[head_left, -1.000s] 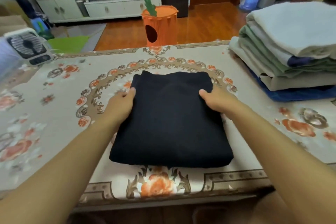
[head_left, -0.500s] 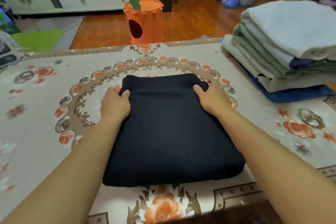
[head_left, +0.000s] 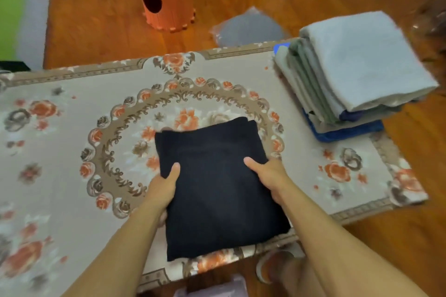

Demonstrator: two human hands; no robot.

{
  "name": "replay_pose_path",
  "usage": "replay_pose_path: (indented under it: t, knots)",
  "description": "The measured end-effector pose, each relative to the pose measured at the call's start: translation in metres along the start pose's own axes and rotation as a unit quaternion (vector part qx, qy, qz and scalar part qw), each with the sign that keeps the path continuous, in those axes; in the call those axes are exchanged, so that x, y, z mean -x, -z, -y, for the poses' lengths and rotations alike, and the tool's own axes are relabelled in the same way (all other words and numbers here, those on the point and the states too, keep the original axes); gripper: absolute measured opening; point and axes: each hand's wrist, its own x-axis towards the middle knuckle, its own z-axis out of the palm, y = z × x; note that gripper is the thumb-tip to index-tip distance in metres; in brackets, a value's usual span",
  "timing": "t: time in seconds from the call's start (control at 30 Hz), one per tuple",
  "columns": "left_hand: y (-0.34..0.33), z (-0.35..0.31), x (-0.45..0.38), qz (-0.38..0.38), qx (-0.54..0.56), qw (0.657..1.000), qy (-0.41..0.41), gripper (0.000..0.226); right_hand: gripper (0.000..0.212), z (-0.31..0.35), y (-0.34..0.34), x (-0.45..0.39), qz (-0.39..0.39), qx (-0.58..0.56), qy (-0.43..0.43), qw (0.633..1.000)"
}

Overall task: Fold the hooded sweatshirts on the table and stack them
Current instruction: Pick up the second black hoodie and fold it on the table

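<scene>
Black sweatshirt now lifted nearer to me, near edge past table edge; before it lay flat in middle. Folding looks done, stacking comes next. My left hand and right hand grasp its sides, thumbs on top, fingers hidden under. Stack waits at right, well apart.

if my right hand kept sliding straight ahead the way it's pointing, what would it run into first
Probably nothing solid at first. The right hand grips the right edge of the folded black sweatshirt and points up and slightly left, along the sweatshirt and then over bare tablecloth. The stack of folded clothes lies off to its right.
</scene>
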Motion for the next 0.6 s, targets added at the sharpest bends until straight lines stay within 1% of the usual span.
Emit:
replay_pose_path:
  t: [0.03,0.07,0.17,0.23,0.33,0.4,0.5,0.53,0.6]
  knots:
    - [0.0,-0.008,0.019,0.027,0.031,0.999,0.017,0.047,0.052,0.01,0.008,0.015,0.0,-0.012,0.012,1.0]
    - [0.001,-0.014,0.039,0.046,0.051,0.997,0.017,0.045,0.051,0.019,0.014,0.03,0.002,-0.008,0.029,1.0]
    - [-0.007,-0.036,0.102,0.092,0.088,0.992,-0.011,0.044,0.046,0.046,0.057,0.08,-0.007,0.02,0.061,0.998]
    - [-0.028,-0.059,0.135,0.125,0.109,0.986,-0.025,0.044,0.041,0.06,0.106,0.107,-0.013,0.015,0.083,0.996]
    - [-0.091,-0.106,0.167,0.159,0.08,0.981,-0.079,0.056,0.032,0.082,0.19,0.116,-0.028,-0.02,0.122,0.992]
    - [-0.155,-0.141,0.183,0.151,0.058,0.98,-0.116,0.051,0.026,0.105,0.261,0.104,-0.045,-0.026,0.142,0.988]
    - [-0.251,-0.208,0.193,0.146,0.039,0.971,-0.183,0.039,0.019,0.164,0.36,0.057,-0.071,-0.025,0.186,0.98]
    - [-0.284,-0.233,0.192,0.143,0.057,0.967,-0.204,0.036,0.019,0.19,0.391,0.038,-0.074,-0.018,0.205,0.976]
    - [-0.335,-0.271,0.18,0.132,0.078,0.961,-0.23,0.032,0.027,0.234,0.437,-0.008,-0.066,-0.002,0.234,0.97]
